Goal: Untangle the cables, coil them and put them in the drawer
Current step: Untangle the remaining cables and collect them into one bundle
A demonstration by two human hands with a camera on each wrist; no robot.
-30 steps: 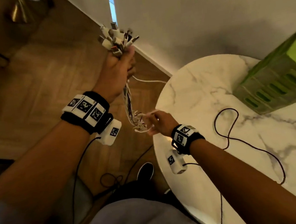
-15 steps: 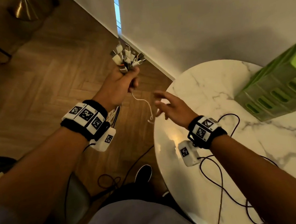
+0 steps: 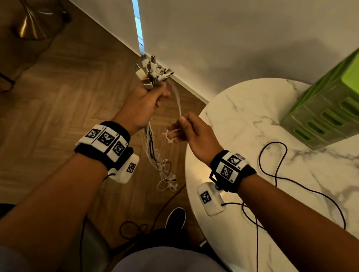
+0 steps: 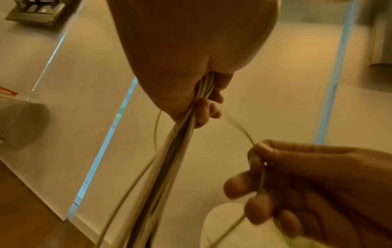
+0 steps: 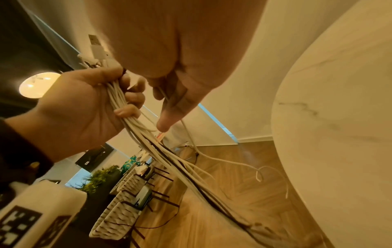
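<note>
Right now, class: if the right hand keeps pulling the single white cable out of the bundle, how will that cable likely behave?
Probably floppy: the white cable bows between the left hand and right hand. Likely light, since a fingertip pinch holds it. It may snag, as the bundle ends in a tangle below.

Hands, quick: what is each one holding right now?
Left hand: fist closed around the cable bundle, plugs sticking out above.
Right hand: pinching a single white cable pulled out from the bundle.
</note>
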